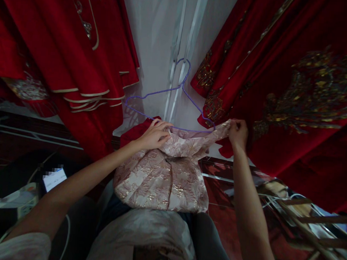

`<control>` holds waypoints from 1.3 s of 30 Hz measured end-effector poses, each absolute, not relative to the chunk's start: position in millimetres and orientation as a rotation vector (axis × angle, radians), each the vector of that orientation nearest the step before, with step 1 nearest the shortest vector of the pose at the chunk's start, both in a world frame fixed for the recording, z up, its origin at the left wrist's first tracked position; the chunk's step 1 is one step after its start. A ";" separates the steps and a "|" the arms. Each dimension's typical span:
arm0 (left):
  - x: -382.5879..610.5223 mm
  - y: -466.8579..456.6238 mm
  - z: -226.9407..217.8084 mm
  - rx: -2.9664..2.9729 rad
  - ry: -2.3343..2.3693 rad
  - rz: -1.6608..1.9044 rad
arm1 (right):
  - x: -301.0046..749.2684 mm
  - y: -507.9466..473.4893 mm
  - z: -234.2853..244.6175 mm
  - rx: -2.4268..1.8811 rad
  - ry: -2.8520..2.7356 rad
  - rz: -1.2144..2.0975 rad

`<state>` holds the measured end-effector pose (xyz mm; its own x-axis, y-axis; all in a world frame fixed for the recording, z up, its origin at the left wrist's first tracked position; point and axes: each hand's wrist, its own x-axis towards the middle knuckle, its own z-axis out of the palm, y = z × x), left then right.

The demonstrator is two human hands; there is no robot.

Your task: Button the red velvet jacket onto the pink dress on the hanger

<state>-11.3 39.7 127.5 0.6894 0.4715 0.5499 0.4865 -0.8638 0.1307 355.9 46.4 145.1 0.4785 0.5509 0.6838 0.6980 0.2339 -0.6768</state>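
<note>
A pale pink brocade garment (158, 180) with a shiny woven pattern lies over my lap, its upper part spread between my two hands. My left hand (155, 136) is closed on the cloth at the upper left, thumb and fingers pinching it. At the upper right, my right hand (239, 132) pinches the raised corner of the same garment with curled fingers. A thin purple hanger (161, 91) hooks onto a pale rail above. Its lower bar runs right behind the garment's top edge; I cannot tell whether cloth is looped over it.
Red garments with light piping (94, 73) hang at the left, and red embroidered ones (281, 114) at the right. A lit phone (54, 179) and papers (17, 198) lie on a dark surface at lower left. A wooden rack (311, 234) stands at lower right.
</note>
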 end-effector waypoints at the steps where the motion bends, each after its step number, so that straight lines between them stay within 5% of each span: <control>1: -11.3 39.7 127.3 -2.867 -0.814 -0.924 | 358.2 45.4 143.7 -1.418 -1.167 -0.136; 12: 11.9 47.4 117.0 -2.935 -0.840 -0.988 | 287.4 46.6 195.9 -1.284 -1.489 -0.083; 19: 13.7 50.3 125.7 -2.934 -0.901 -1.210 | 264.5 59.3 182.5 -1.295 -1.623 -0.014; 27: -87.2 83.4 136.3 -2.117 -1.510 -1.506 | 278.9 56.8 187.4 -1.211 -1.595 0.018; 39: -145.8 105.3 107.3 -2.061 -1.672 -1.468 | 283.1 57.6 192.3 -1.214 -1.595 0.011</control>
<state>-145.8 105.3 107.3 -0.0733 0.6946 0.7156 0.7993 -0.3882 0.4587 283.1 57.6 192.3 0.1006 0.6894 0.7173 0.6797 0.4789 -0.5556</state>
